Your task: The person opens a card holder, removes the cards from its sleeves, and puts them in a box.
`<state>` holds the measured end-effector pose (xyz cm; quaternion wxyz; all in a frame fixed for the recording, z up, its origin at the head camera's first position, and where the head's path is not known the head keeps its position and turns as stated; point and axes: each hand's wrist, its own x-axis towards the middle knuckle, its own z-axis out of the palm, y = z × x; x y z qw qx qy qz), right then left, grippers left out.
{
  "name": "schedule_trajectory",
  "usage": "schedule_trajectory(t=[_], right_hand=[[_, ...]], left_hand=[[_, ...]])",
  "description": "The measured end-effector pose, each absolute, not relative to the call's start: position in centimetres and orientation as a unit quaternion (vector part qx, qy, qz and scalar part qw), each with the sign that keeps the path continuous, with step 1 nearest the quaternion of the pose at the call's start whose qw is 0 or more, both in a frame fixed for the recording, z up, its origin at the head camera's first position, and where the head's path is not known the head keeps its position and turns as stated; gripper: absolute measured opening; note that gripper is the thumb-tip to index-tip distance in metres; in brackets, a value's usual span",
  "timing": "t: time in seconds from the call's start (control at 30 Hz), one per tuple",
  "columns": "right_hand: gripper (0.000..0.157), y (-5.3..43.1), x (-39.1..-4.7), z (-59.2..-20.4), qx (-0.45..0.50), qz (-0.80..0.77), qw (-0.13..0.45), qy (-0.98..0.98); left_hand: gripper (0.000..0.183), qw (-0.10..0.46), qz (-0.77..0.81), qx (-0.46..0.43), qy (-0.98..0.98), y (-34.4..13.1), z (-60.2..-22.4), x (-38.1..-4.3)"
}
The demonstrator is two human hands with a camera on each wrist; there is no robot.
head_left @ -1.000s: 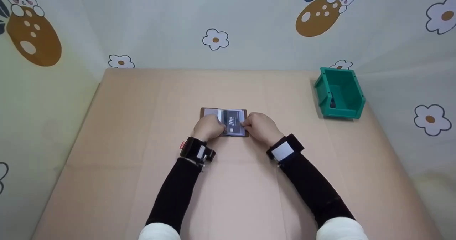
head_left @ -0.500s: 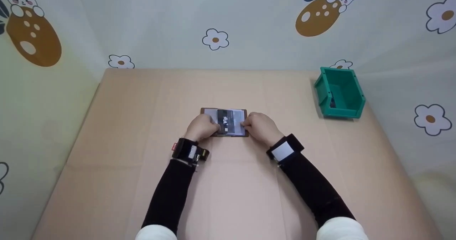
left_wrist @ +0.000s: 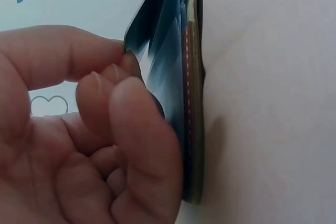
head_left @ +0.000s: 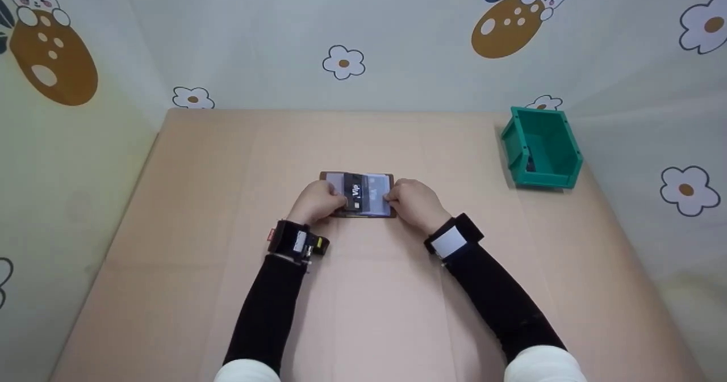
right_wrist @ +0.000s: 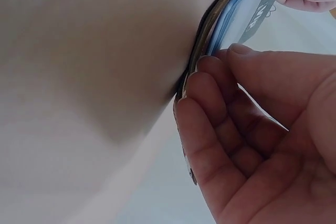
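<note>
A brown card holder [head_left: 393, 214] with clear plastic sleeves lies unfolded on the table, in the middle of the head view. Across its centre is a dark card [head_left: 355, 193] marked "Vip", tilted up off the right-hand sleeve. My left hand [head_left: 316, 200] pinches the card's left edge between thumb and fingers; the left wrist view shows the holder's stitched edge [left_wrist: 189, 103] just beyond those fingers. At the holder's right side, my right hand [head_left: 419, 202] grips its cover and sleeves, with the thumb on top. In the right wrist view the card [right_wrist: 262, 11] stands away from the blue-tinted sleeves [right_wrist: 226, 24].
A green plastic bin [head_left: 542, 143] stands at the table's back right, with a small dark item inside near its left wall. Printed fabric [head_left: 397, 41] hangs behind the table and along both sides. Pale cloth covers the table [head_left: 375, 302].
My left hand has drawn leftward with the Vip card, which has shifted from the right half to the middle. The right hand keeps its place on the card holder.
</note>
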<state>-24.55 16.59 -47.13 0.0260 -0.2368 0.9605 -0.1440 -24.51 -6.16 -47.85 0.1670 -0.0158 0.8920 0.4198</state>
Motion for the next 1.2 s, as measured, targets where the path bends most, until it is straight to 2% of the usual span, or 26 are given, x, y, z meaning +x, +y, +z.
schedule_trajectory(t=[0.73,1.2], right_hand=[[0.016,16.9,-24.7,-47.6,-0.251,-0.148,0.013,0.956],[0.017,17.0,-24.8,-47.6,-0.261,-0.149,0.009,0.954]], left_hand=[[0.022,0.172,0.463,-0.022,0.869,-7.4,-48.2,-24.3],[0.016,0.158,0.482,-0.016,0.862,-7.8,-46.9,-24.0]])
